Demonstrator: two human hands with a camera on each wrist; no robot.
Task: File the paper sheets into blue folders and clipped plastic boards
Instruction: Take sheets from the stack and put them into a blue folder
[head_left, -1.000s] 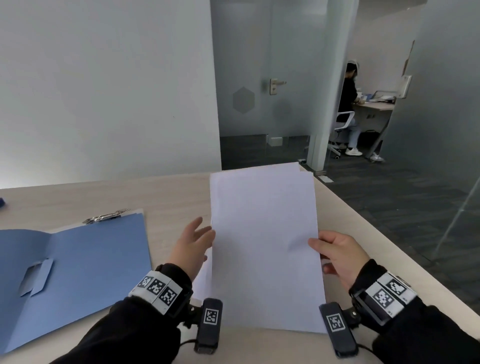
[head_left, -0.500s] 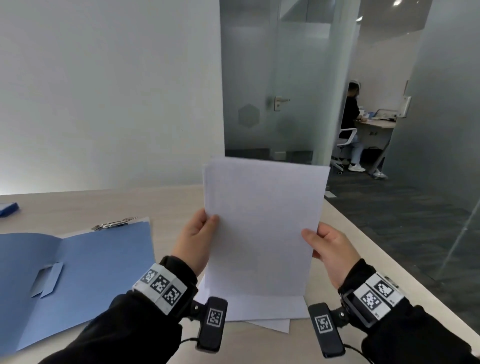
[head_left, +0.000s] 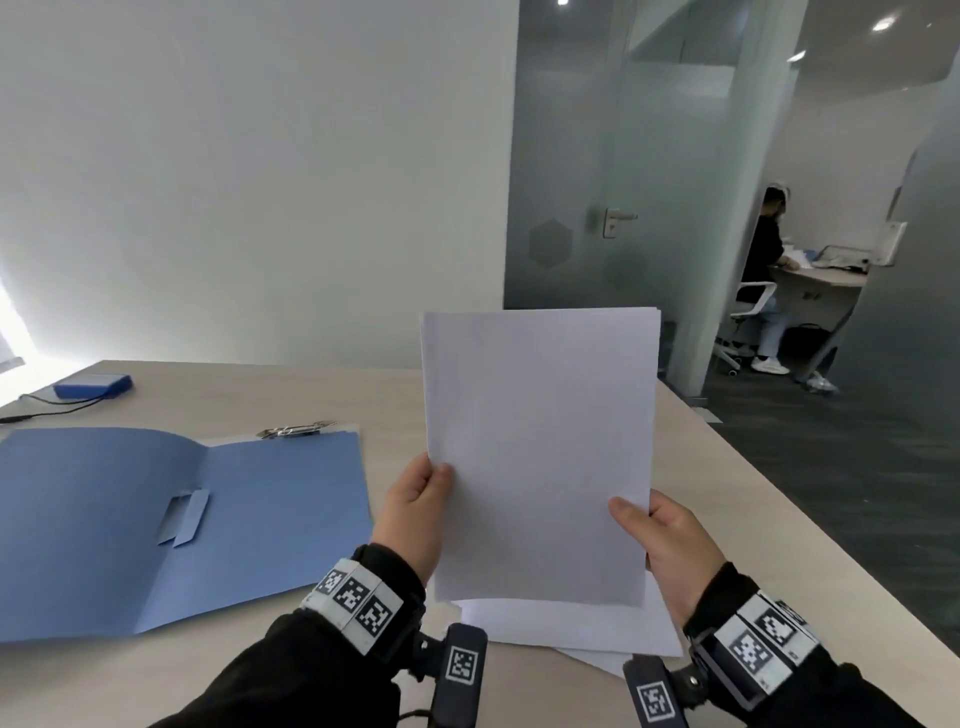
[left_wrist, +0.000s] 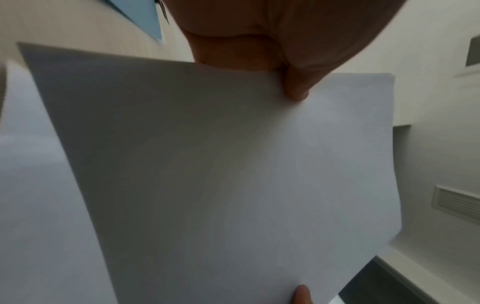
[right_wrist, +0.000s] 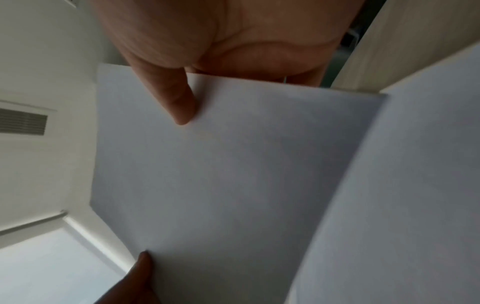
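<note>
Squaring of the sheets is the step in hand, as I judge it; the thin stack of white paper sheets (head_left: 540, 457) stands almost upright in the air above the pale wooden surface (head_left: 395, 395), held at its two long edges. The left hand (head_left: 415, 514) pinches the left edge, thumb on the near face and fingers behind; the right hand (head_left: 670, 540) pinches the right edge in the same way; in each wrist view the thumb lies flat on the paper, so both grips are pressed on the stack and not spread. More loose white sheets (head_left: 571, 631) lie flat on the surface under the stack. The open blue cardboard folder (head_left: 182, 525) lies to the left, well apart from the stack, and a metal clip (head_left: 296, 430) shows at its far edge.

The next move, I think, calls for carrying the stack left and laying it flat on the open folder, edges kept aligned; the paper is limp, so both hands should keep it.

Compared with half a second before, the stack stands a little higher and more upright, and the head camera looks higher; a small blue flat box (head_left: 93, 385) at the far left is now fully in view.
</note>
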